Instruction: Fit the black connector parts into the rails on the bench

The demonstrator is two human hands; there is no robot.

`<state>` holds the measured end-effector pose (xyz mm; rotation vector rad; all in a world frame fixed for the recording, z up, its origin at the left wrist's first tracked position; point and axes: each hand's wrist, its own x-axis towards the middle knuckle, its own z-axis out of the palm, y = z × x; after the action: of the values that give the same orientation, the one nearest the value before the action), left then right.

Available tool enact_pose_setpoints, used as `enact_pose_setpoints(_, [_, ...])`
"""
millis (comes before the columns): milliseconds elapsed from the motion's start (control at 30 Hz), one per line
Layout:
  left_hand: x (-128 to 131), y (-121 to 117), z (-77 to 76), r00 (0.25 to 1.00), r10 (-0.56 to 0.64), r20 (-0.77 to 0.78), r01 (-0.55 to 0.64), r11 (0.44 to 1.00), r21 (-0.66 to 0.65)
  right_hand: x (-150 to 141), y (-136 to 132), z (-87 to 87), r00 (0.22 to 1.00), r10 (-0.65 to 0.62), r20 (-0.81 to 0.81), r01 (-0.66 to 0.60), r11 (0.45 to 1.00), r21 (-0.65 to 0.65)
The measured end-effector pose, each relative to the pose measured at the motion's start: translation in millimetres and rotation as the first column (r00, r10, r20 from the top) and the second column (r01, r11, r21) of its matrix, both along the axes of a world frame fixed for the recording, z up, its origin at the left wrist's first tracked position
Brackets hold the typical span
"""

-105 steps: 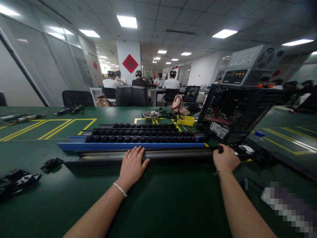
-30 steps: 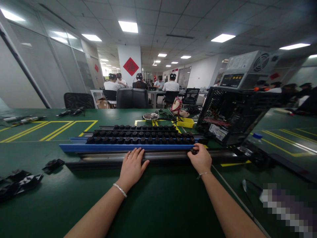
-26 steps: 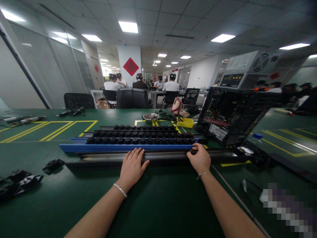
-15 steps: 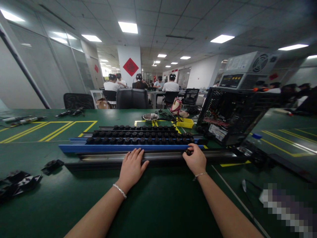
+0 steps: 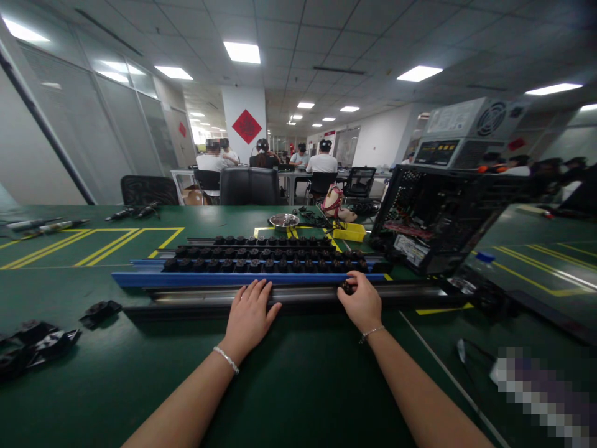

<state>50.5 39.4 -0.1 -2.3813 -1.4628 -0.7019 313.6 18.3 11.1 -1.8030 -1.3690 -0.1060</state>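
Observation:
A long dark metal rail with a channel along it lies across the green table in front of me. My left hand rests on this rail, fingers spread out, holding nothing. Pinched between the thumb and fingers of my right hand is a small round black part, which sits at the rail's channel; most of it is hidden by the fingers. Just behind lies a blue rail. Beyond it, several black round parts stand in rows along more rails.
An open computer case stands at the right, with power supply units on top. A metal bowl and a yellow tray are behind the rails. Black parts lie at the left. Several people sit at a far table.
My right hand has slid left along the rail with the black part, from near the rail's right end toward my left hand. My left hand has stayed in place.

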Motion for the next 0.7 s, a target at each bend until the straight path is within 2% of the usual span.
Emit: enact_pose_setpoints(700, [-1,1,-0.5,1.0,0.005,0.007,-0.005,1.0,-0.01,-15,1,-1.8,0.992,0.117,-0.036,-0.117,0.993,0.004])
